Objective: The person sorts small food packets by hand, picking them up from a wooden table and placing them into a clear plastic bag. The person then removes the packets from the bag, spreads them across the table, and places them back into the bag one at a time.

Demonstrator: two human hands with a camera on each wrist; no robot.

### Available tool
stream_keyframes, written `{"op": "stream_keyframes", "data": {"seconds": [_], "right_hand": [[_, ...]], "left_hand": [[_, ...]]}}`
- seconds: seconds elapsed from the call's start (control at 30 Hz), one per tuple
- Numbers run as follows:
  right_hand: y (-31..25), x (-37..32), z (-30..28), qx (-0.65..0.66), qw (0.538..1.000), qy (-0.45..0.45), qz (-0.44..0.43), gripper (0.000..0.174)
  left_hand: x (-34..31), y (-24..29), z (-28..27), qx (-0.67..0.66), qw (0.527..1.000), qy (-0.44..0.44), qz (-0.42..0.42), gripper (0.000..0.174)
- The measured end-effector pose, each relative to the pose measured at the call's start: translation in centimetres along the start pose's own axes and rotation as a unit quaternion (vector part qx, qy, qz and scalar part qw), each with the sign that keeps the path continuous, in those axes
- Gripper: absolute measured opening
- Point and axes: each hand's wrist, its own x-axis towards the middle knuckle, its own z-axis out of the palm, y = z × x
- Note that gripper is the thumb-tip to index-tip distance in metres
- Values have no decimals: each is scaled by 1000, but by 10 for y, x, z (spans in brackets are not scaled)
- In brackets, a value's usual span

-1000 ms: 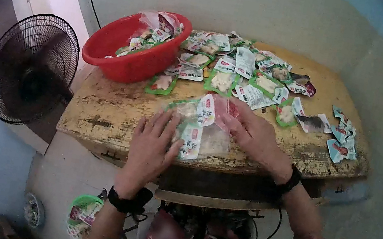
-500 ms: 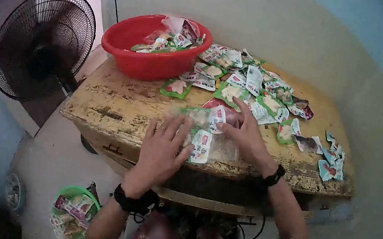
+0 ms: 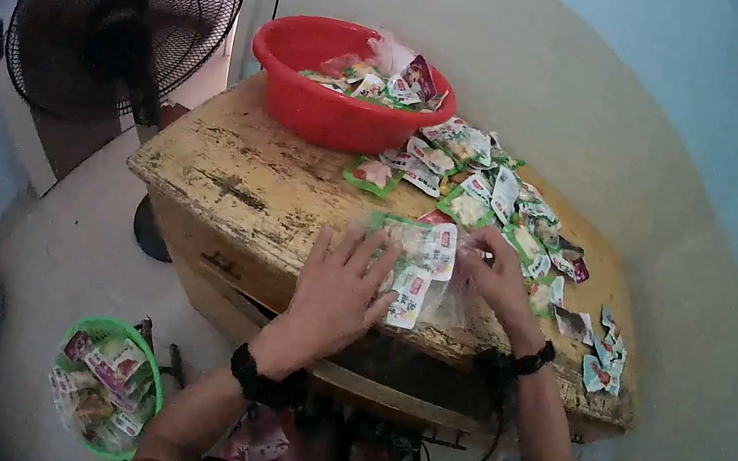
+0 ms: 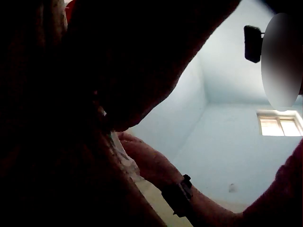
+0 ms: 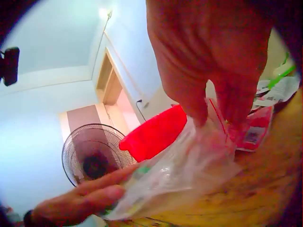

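A clear plastic bag point(image 3: 449, 308) lies flat near the front edge of the worn yellow table point(image 3: 246, 176). Inside it are two green-and-white food packets point(image 3: 408, 294), one above the other. My left hand point(image 3: 331, 295) rests with fingers spread on the bag's left side, over the packets' left edges. At the other end, my right hand point(image 3: 503, 290) pinches the bag's film between thumb and fingers. The right wrist view shows the bag point(image 5: 177, 172) drawn up toward those fingertips point(image 5: 196, 116). The left wrist view is mostly dark.
A red basin point(image 3: 339, 118) with packets stands at the back left. Loose packets point(image 3: 468, 210) are heaped behind the right hand, and torn blue-white wrappers point(image 3: 604, 363) lie far right. A green basket point(image 3: 157, 390) of packets is on the floor; a fan point(image 3: 122, 43) stands left.
The head view has swung to the right. My right hand first gripped the bag's end, then spread its fingers, and now pinches the film. My left hand stays on the bag.
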Motion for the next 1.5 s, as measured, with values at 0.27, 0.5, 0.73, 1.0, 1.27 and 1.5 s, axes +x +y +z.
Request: {"op": "stream_keyframes", "data": {"seconds": [0.27, 0.5, 0.73, 1.0, 1.27, 1.5], "right_hand": [[-46, 13, 22, -133, 984, 87, -76, 9], [-158, 35, 40, -149, 979, 30, -135, 21], [-224, 44, 53, -109, 973, 27, -203, 31], [-205, 36, 42, -53, 970, 102, -214, 34], [-106, 8, 23, -22, 987, 140, -75, 37], [-54, -11, 22, 84, 986, 140, 14, 43]], "left_hand": [[0, 2, -5, -81, 996, 26, -35, 70], [2, -14, -32, -448, 882, 99, -111, 85], [-4, -19, -35, -792, 554, 106, -235, 89], [-8, -31, -40, -969, 217, 45, -111, 59], [1, -30, -38, -842, 470, 106, -244, 47], [27, -65, -62, -715, 647, 17, -266, 68]]}}
